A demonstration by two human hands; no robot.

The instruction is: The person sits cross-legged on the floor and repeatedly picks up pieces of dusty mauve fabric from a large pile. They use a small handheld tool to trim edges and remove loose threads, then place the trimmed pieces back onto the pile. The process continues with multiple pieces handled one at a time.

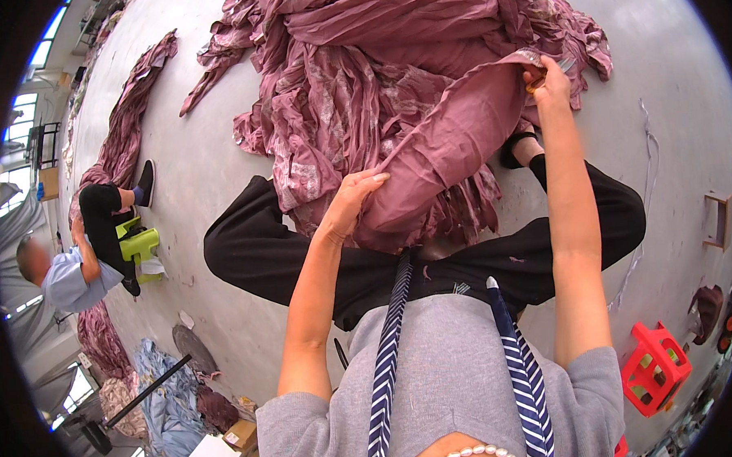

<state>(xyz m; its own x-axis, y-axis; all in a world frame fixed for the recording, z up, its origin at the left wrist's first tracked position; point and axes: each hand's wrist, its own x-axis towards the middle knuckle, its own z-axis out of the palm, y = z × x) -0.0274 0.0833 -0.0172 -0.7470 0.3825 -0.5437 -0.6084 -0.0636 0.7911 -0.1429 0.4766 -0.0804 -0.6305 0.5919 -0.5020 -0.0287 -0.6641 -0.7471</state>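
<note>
A stretch of dusty-pink fabric [452, 139] hangs in a slant between my two hands, above my lap. My left hand [352, 200] is closed on its near edge, thumb on top. My right hand [549, 83] is raised farther out at the other end, closed at the fabric's edge. In that same hand are what look like small scissors [533, 82], with an orange handle at the fingers and a metal tip beyond them. A large heap of the same fabric [319, 92], partly patterned in white, lies on the floor before me and between my legs.
At left a person [78, 270] sits on a green stool [140, 245] beside a long fabric strip [132, 116]. A red plastic stool [655, 369] stands at lower right, near a wooden frame [718, 220]. Blue cloth [167, 396] is piled at lower left. A pale cord [648, 167] trails along the floor.
</note>
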